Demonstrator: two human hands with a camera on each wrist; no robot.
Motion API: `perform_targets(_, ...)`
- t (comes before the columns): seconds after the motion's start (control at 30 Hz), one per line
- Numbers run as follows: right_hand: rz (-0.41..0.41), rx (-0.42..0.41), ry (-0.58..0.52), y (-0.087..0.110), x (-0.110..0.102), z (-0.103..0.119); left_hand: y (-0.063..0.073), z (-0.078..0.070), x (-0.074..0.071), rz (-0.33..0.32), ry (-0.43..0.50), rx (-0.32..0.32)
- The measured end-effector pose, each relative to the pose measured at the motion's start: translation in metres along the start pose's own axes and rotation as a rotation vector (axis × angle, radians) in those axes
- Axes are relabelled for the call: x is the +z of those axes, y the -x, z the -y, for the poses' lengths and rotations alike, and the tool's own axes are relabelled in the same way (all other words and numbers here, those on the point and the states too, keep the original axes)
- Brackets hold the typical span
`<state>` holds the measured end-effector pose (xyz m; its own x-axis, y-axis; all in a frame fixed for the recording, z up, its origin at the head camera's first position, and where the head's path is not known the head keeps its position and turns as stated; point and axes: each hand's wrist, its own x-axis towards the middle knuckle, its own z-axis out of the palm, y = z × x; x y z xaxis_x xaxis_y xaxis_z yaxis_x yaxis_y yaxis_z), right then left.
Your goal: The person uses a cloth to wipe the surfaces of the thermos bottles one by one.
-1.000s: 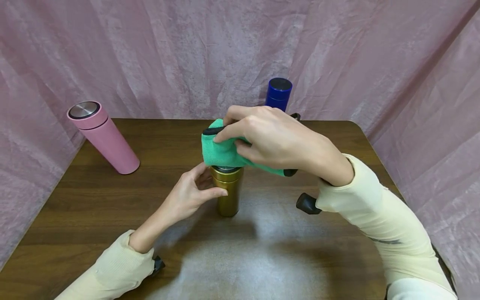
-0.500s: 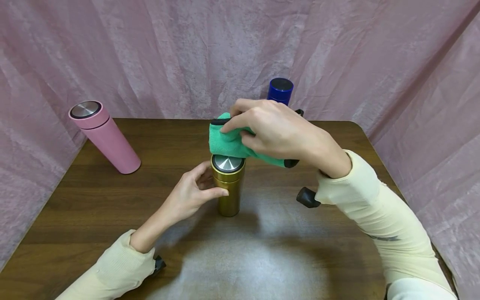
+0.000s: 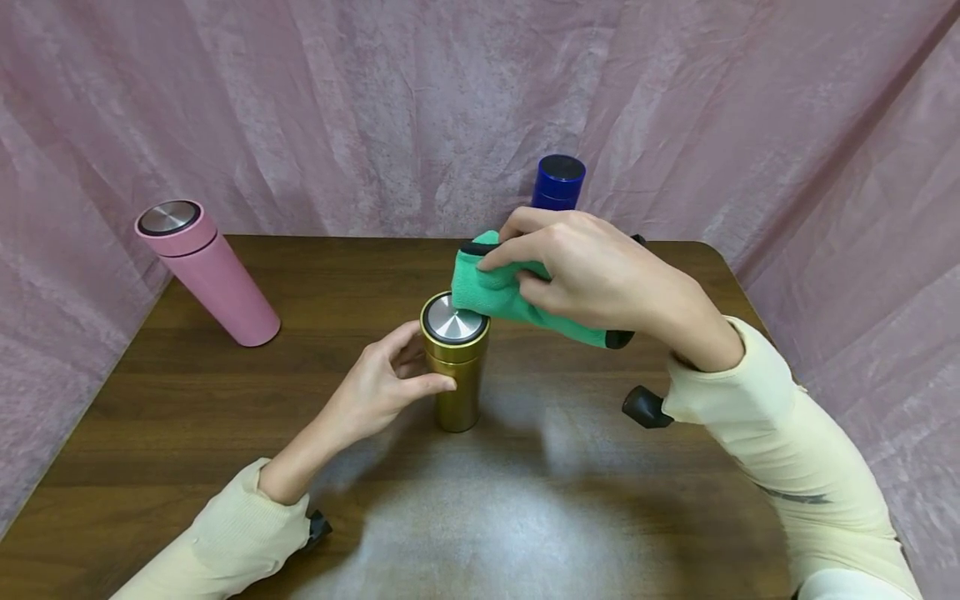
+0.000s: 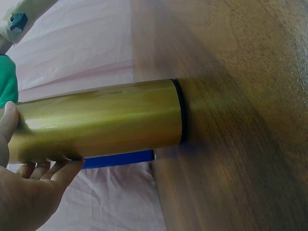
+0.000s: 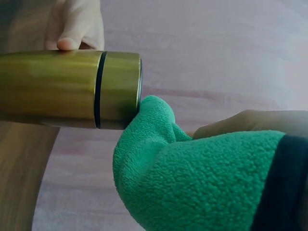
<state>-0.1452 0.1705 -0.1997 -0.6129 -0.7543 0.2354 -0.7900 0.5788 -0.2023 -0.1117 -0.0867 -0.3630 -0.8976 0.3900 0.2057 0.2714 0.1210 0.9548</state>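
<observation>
A gold thermos bottle with a silver disc on its lid stands upright on the wooden table. My left hand grips its upper body from the left, thumb in front and fingers behind; the left wrist view shows the bottle's dark base ring on the tabletop. In my right hand is a folded green cloth with black edging, pinched between thumb and fingers. Its lower left corner overlaps the right side of the lid, and the right wrist view shows the cloth right at the lid's rim.
To the left stands a pink thermos bottle with a silver-topped lid. Behind my right hand is a blue thermos bottle, its lower part hidden. The brown table ends at a pink curtain at the back and sides.
My right hand has lifted the green cloth off the lid's top and slid it to the right, uncovering most of the silver disc. The left hand and gold bottle have stayed in place.
</observation>
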Motion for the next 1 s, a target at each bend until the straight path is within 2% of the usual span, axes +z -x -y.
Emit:
perform_targets(0.57, 0.024, -0.045, -0.083, 0.029, -0.005, 0.009, 0.000, 0.000, 0.000, -0.006, 0.017, -0.001)
perform_targets(0.8, 0.020, -0.096, -0.122, 0.030, -0.005, 0.013, 0.001, 0.000, 0.001, -0.002, 0.024, -0.005)
perform_targets(1.0, 0.015, -0.147, -0.159, 0.024, -0.003, 0.017, 0.001, 0.000, 0.000, 0.004, 0.040, -0.013)
